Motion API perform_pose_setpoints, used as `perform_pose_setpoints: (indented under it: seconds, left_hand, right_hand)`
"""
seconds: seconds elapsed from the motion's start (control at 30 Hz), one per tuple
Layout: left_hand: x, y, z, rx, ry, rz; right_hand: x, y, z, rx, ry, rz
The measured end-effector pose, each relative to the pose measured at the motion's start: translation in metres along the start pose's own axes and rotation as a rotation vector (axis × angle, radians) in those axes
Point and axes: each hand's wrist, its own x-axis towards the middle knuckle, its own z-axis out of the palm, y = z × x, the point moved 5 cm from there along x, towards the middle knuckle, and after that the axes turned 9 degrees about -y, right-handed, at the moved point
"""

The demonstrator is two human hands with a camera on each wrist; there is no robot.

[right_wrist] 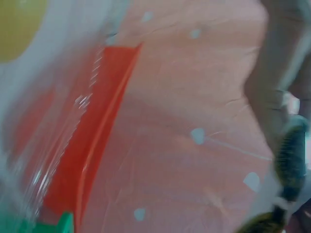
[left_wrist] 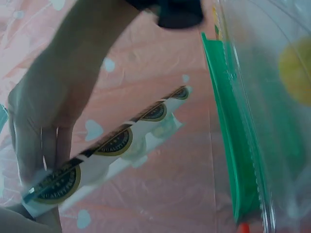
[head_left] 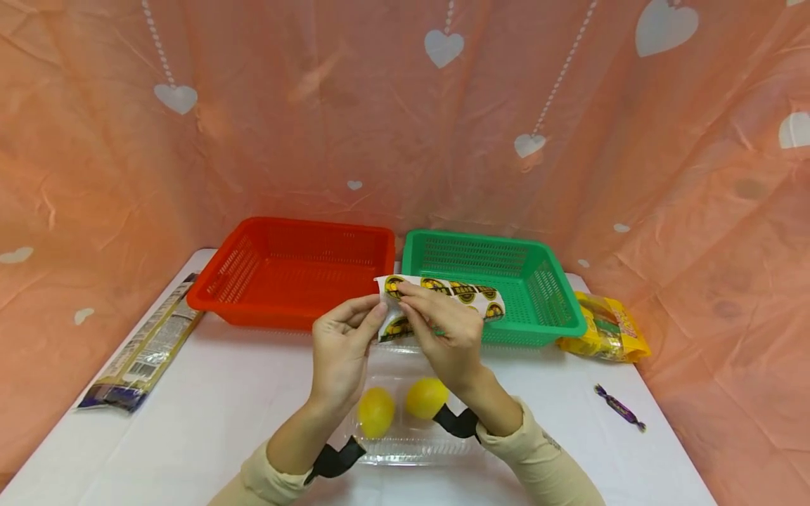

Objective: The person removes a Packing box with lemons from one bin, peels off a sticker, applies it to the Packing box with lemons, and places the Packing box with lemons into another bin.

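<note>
A white sheet of round black-and-yellow stickers [head_left: 476,298] is held up in front of the baskets, curled along its length. At its left end, my left hand [head_left: 342,348] pinches the edge between thumb and fingers. My right hand [head_left: 451,334] pinches the sheet near that same end, fingertips at a sticker. In the left wrist view the sheet [left_wrist: 114,141] slants up from the fingers, its printed labels showing. Below the hands, two yellow fruits [head_left: 376,412] sit in a clear plastic clamshell box [head_left: 411,453], partly covered by my forearms.
Behind the sheet stand a red basket [head_left: 294,281] on the left and a green basket [head_left: 538,281] on the right. A long flat packet [head_left: 142,351] lies along the left edge. On the right are a yellow bag [head_left: 610,330] and a purple wrapped candy [head_left: 620,408].
</note>
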Motion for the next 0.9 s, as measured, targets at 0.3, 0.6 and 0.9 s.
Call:
perform_pose_setpoints:
  seconds: [0.3,0.6,0.9]
  left_hand:
    - [0.0,0.019,-0.032,0.167,-0.118,0.003]
    - [-0.007,0.06,-0.167,-0.247,-0.184,-0.068]
    - [-0.013,0.055,-0.274,-0.218,-0.145,-0.232]
  right_hand:
    - [-0.014,0.03,-0.031,0.681,0.3,0.644]
    - [-0.036,0.038,-0.066,0.576,0.369,0.67]
    - [-0.063,0.043,-0.081,0.557,0.421,0.697]
